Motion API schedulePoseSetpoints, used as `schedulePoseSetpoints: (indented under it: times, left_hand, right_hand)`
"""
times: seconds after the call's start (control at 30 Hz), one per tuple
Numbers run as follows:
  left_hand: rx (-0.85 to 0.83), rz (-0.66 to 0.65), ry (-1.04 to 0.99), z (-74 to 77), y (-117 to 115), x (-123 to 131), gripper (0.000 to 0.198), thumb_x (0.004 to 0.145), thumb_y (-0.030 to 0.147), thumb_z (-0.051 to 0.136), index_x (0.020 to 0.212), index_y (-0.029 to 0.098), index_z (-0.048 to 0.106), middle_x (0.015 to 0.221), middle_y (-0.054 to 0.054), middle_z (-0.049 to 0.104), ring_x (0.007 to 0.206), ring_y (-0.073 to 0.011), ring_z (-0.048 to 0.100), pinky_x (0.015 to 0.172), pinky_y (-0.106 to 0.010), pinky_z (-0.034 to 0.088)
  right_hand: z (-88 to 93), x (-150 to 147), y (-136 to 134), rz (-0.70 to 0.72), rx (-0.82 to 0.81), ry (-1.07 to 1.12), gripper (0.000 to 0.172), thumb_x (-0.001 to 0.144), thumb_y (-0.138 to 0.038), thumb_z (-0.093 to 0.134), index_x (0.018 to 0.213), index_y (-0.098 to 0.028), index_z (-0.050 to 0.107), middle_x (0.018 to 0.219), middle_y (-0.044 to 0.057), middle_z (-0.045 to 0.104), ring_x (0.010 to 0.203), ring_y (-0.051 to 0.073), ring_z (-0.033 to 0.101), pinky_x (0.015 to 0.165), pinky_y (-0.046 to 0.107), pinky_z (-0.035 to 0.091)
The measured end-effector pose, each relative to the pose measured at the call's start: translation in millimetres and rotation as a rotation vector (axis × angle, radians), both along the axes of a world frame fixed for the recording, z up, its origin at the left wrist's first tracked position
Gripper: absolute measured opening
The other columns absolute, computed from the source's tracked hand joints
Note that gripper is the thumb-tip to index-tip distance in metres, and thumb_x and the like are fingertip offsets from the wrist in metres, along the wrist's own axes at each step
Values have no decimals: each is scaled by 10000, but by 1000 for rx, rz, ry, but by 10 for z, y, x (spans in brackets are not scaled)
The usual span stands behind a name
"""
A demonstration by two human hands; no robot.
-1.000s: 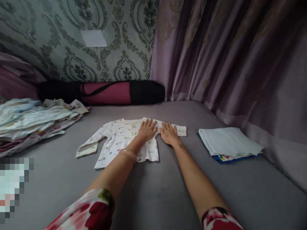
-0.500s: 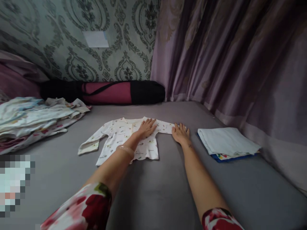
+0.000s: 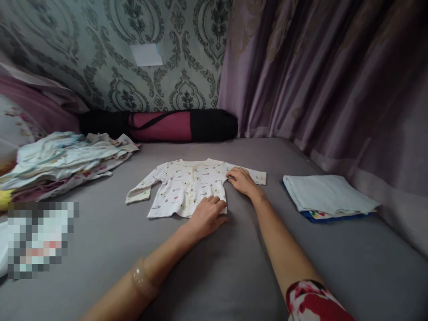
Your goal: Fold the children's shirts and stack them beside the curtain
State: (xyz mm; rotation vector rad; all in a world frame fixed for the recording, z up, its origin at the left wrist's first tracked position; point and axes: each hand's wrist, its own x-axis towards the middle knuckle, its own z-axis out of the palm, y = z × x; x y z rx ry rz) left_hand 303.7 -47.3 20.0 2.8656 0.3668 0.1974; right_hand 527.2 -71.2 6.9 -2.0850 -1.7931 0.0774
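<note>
A small white long-sleeved baby shirt with a tiny scattered print and a buttoned front lies spread flat on the grey sheet. Its left-side sleeve bends downward, while the other stretches out to the right. My left hand rests over the lower right corner of the hem, fingers bent and thumb held apart from them. At the right underarm, my right hand lies across the sleeve, its fingertips and thumb drawn together on the cloth at the seam. The sleeve's cuff shows beyond that hand.
A folded pale cloth sits on blue fabric at the right. Loose clothes are heaped at the left, above a blurred-out patch. A long black and maroon bag lies against the wall, and a purple curtain hangs at the right.
My left hand has moved from the shirt's upper chest down to the hem. My right hand has shifted left from the cuff to the underarm, and its fingers have curled. The view has turned slightly left.
</note>
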Motion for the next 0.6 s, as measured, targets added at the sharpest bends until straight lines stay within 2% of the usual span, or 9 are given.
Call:
schedulePoseSetpoints:
  times: [0.13,0.37,0.47,0.6]
  left_hand:
    - [83,39,61,-1,-109,-7,188,935,331,485,983,176,580,1002,-83,619,945,-233,564,810,-354,428]
    - [211,53,88,-25,-164,59,270,969,245,352,908,153,599,938,-112,621,888,-238,573,774,-378,435]
    - [213,50,75,-35,-156,75,272,964,226,350,885,151,599,908,-112,625,866,-236,579,767,-378,441]
    - [125,92,-15,-76,-126,93,247,964,248,370,896,164,592,878,-92,638,855,-221,594,788,-363,452]
  right_hand:
    - [-21,-50,-2,7,9,-54,233,858,-116,531,1011,-219,674,1091,49,647,1087,198,525,963,339,340]
    - [-62,7,20,36,0,-54,209,888,-139,528,1014,-214,676,1077,46,662,1060,199,543,945,339,348]
    - [-89,35,29,50,5,-36,224,916,-143,492,1017,-212,679,1080,49,663,1057,189,546,936,327,353]
    - [-108,46,29,48,27,-83,286,923,-102,436,1027,-209,680,1066,62,663,1045,190,542,911,328,349]
